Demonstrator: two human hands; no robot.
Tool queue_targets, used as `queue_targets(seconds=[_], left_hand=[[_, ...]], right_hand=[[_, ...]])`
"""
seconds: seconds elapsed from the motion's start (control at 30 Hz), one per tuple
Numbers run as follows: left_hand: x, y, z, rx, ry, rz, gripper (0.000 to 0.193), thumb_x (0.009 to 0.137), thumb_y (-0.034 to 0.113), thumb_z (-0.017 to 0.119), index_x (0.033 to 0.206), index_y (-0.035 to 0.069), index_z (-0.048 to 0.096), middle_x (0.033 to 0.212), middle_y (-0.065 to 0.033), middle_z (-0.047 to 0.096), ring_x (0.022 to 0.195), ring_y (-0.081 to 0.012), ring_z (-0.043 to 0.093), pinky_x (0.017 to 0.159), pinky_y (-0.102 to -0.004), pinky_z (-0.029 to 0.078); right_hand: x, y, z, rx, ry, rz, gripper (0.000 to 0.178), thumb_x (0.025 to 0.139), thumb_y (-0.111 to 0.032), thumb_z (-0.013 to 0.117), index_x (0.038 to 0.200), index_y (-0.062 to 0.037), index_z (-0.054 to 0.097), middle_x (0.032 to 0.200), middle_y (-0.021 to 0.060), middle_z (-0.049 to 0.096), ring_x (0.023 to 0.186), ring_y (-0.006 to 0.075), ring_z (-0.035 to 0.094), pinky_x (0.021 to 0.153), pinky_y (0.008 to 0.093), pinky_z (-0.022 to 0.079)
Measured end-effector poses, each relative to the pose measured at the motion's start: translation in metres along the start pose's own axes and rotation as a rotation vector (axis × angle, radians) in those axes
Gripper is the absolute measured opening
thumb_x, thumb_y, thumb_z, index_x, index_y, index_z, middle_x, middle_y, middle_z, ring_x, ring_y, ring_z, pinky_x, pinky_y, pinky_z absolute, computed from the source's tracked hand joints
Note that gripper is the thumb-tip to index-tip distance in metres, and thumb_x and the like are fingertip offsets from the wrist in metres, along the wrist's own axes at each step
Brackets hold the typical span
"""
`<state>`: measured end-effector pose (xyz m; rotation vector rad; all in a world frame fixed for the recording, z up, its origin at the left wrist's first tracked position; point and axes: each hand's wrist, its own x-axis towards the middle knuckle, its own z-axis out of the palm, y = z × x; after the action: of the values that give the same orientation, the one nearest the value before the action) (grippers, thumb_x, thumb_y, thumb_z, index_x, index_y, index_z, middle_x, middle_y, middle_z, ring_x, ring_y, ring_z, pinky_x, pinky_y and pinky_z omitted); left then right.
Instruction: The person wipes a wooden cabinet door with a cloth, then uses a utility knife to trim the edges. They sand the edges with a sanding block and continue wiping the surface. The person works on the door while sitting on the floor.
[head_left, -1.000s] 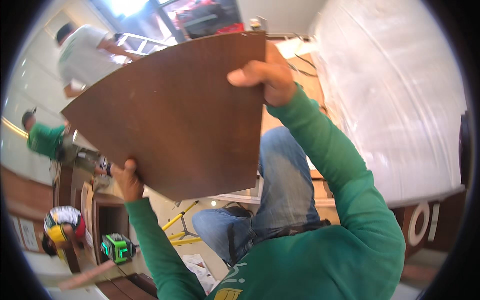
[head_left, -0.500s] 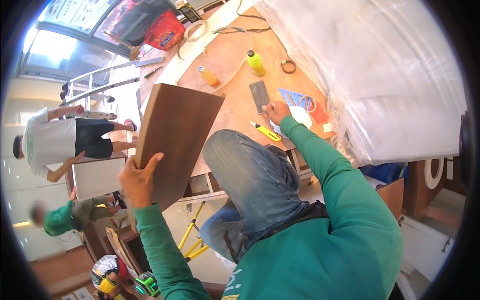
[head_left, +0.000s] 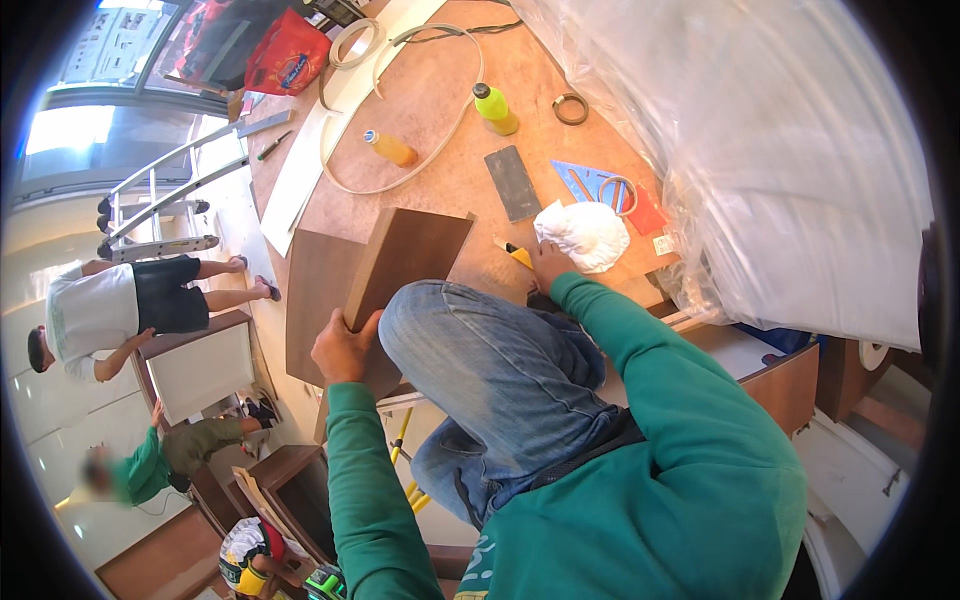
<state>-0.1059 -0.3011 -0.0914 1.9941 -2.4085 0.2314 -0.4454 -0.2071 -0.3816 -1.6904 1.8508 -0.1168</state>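
Note:
My left hand [head_left: 345, 345] is closed on the edge of a dark brown wooden board [head_left: 415, 255], which stands tilted beside my raised knee. Under and behind it lies another flat brown panel [head_left: 318, 285] at the table's near edge. My right hand [head_left: 552, 266] is closed over a yellow utility knife [head_left: 519, 255] by the knee; its dark end sticks out past the fingers. Just beyond that hand sits a crumpled white cloth [head_left: 590, 238]. A dark grey flat slab [head_left: 512, 184] lies farther up the table.
The wooden table [head_left: 440, 170] bears an orange bottle [head_left: 392, 150], a green bottle [head_left: 496, 110], a brown roll [head_left: 571, 109], a blue triangular square [head_left: 577, 180] and a curved strip [head_left: 462, 125]. Plastic sheeting [head_left: 760, 170] covers the right. People, including one in white [head_left: 95, 310], are at left.
My left hand has brought the board lower and right, against my knee, uncovering the panel behind it. My right hand has moved from the cloth down onto the utility knife.

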Motion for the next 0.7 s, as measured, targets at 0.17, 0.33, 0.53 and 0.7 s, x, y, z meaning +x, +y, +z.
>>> queue_targets(seconds=[0.17,0.33,0.53,0.7], left_hand=[[0.004,-0.006,0.046,-0.016,-0.016,0.069,0.038,0.087,0.044,0.080,0.089,0.010,0.065,0.081,-0.0145,0.074,0.078,-0.0400,0.074,0.065,-0.0501,0.056],[-0.010,0.005,0.046,-0.162,0.049,0.117,0.019,0.085,0.026,0.075,0.088,0.011,0.064,0.078,-0.0133,0.071,0.072,-0.0397,0.071,0.061,-0.0491,0.052],[-0.007,-0.002,0.060,-0.154,0.096,0.181,0.021,0.079,0.025,0.079,0.091,0.012,0.067,0.076,-0.0120,0.069,0.068,-0.0384,0.069,0.059,-0.0472,0.052],[-0.009,-0.013,0.061,-0.123,0.055,0.199,0.029,0.076,0.027,0.083,0.096,0.013,0.067,0.077,-0.0113,0.070,0.068,-0.0376,0.070,0.060,-0.0468,0.053]], right_hand=[[0.013,0.003,0.019,-0.001,0.023,0.041,0.056,0.088,-0.013,0.076,0.135,0.0037,0.052,0.133,0.0263,0.056,0.126,0.0416,0.062,0.103,0.0482,0.057],[-0.024,0.004,-0.024,0.135,-0.029,0.039,0.046,0.096,-0.018,0.068,0.134,0.0022,0.051,0.128,0.0260,0.059,0.122,0.0426,0.062,0.103,0.0481,0.055],[-0.038,0.026,-0.023,0.413,0.070,0.103,0.037,0.101,-0.021,0.059,0.127,0.0047,0.051,0.124,0.0345,0.062,0.112,0.0526,0.067,0.096,0.0568,0.055],[-0.028,0.022,-0.023,0.466,-0.030,0.128,0.036,0.103,-0.024,0.056,0.124,0.0049,0.051,0.121,0.0358,0.067,0.106,0.0543,0.069,0.093,0.0596,0.055]])
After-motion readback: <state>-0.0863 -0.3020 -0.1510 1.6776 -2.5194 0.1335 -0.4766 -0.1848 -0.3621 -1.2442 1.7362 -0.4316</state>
